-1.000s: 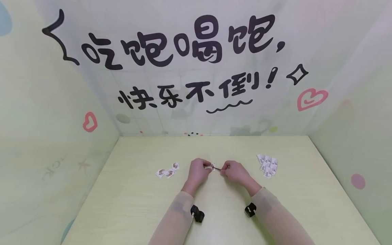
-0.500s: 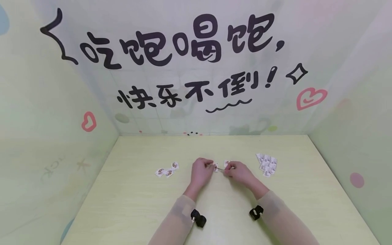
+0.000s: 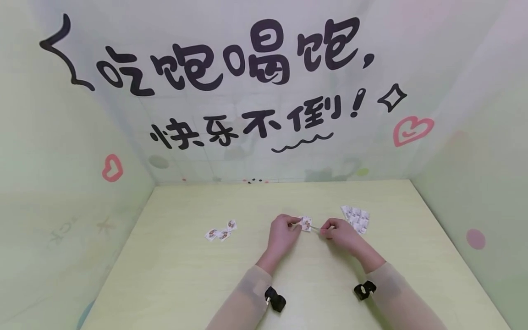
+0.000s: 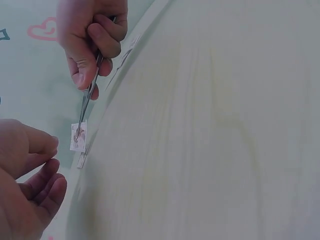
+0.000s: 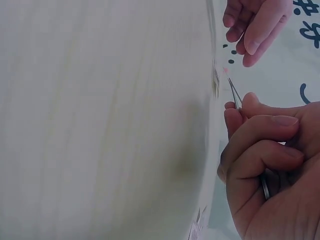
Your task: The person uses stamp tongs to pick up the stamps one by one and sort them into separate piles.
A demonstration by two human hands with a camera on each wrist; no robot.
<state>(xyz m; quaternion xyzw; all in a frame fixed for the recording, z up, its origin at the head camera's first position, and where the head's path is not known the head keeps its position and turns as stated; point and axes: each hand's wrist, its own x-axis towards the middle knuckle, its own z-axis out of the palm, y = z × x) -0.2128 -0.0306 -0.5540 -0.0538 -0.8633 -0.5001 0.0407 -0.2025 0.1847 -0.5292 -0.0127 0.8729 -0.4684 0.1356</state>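
Note:
My right hand pinches a pair of metal tweezers between thumb and fingers. The tweezers' tips overlap a small white-bordered stamp with a reddish-brown printed picture. Just behind it, a second stamp partly shows in the left wrist view. Left of these, my left hand has its thumb and index fingertips close together with nothing visible between them. In the left wrist view a small gap separates those fingertips from the stamp. Its fingers are loosely bent, as the right wrist view also shows of the left hand.
Several similar stamps lie loosely on the left of the pale wooden table. At the right, behind my right hand, a block of overlapping purplish stamps is partly covered. A printed backdrop rises along the table's back edge.
Both hands have moved right, and the tweezers carried the stamp over to the other stamp lying there. The left fingers have come off the stamp, which now shows more fully.

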